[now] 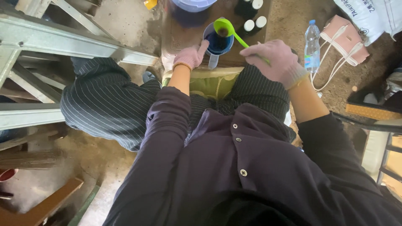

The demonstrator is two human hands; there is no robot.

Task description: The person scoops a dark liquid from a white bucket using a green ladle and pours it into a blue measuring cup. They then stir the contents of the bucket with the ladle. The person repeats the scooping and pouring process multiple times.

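My left hand (190, 55), in a pink glove, rests against the side of a blue measuring cup (218, 43) that stands on a low brown board (176, 39). A dark blue liquid fills the cup. My right hand (274, 60), also gloved, grips the handle of a green ladle (225, 27), whose bowl hangs over the cup's rim. I sit on a green cushion (209, 83), wearing striped trousers and a dark buttoned shirt.
Dark bottles with white caps (254, 23) stand behind the cup, beside a pale blue bucket (192, 4). A plastic water bottle (312, 44), a pink bag (347, 39) and a white sack (368, 14) lie right. Metal frame beams (63, 42) run on the left.
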